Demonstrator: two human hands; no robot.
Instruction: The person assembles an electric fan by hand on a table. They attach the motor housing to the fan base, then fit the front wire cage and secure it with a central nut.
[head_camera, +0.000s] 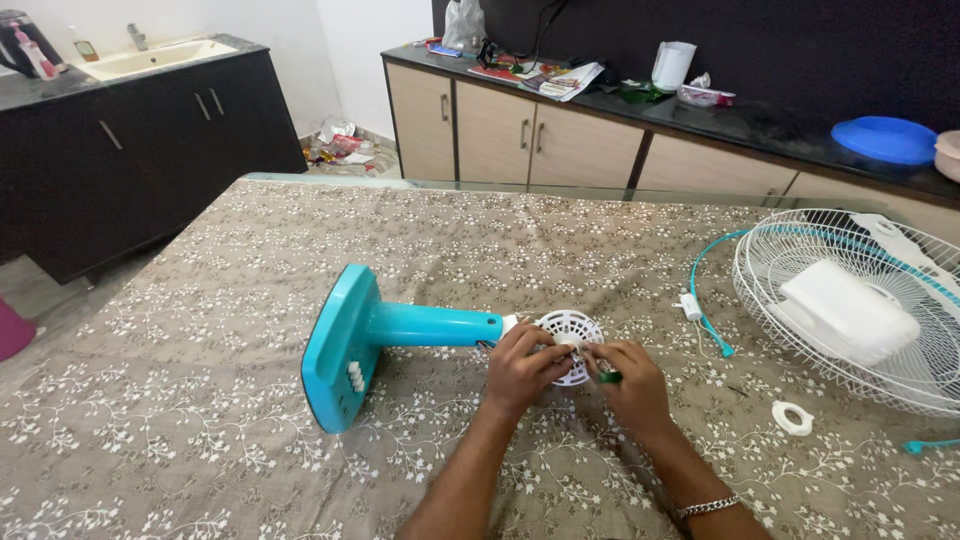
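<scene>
Teal fan stand (375, 335) lies on its side on the patterned tablecloth (200, 400). My left hand (520, 365) clamps the white vented motor housing (570, 335) at the pole's end. My right hand (630, 385) pinches a green-handled screwdriver (607, 377). Risk, as I judge it: tip slipping, housing rolling. White ring nut (792, 417) lies loose near the fan guard (850, 300).

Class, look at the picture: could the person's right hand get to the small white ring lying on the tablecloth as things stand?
Probably yes. The white ring lies alone on the tablecloth, on the same side as the right hand, with only bare cloth between them. That hand, though, already pinches a small green tool.
</scene>
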